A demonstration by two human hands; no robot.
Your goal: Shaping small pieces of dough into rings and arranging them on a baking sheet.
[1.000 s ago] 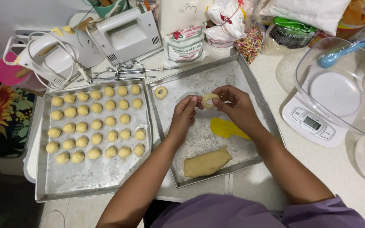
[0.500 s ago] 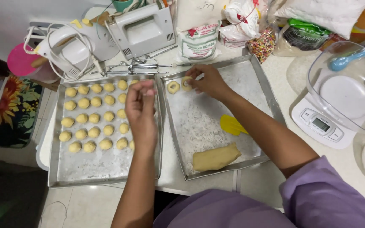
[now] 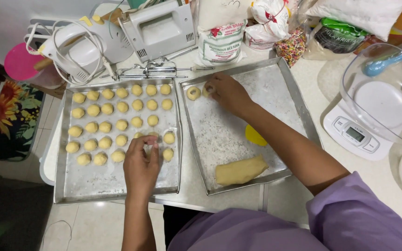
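Left hand (image 3: 141,162) is being lowered, fingers pinched, onto a dough ball (image 3: 152,135) in the left tray (image 3: 70,190) | right hand (image 3: 226,90) is being closed on a dough ring (image 3: 207,89) at the floured tray's (image 3: 298,100) far left corner | about thirty balls are sitting shaped, a dough log (image 3: 240,169) is waiting near the front edge.

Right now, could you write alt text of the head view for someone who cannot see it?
A person's left hand touches dough balls on one metal tray, while the right hand sets a dough ring on a floured tray.
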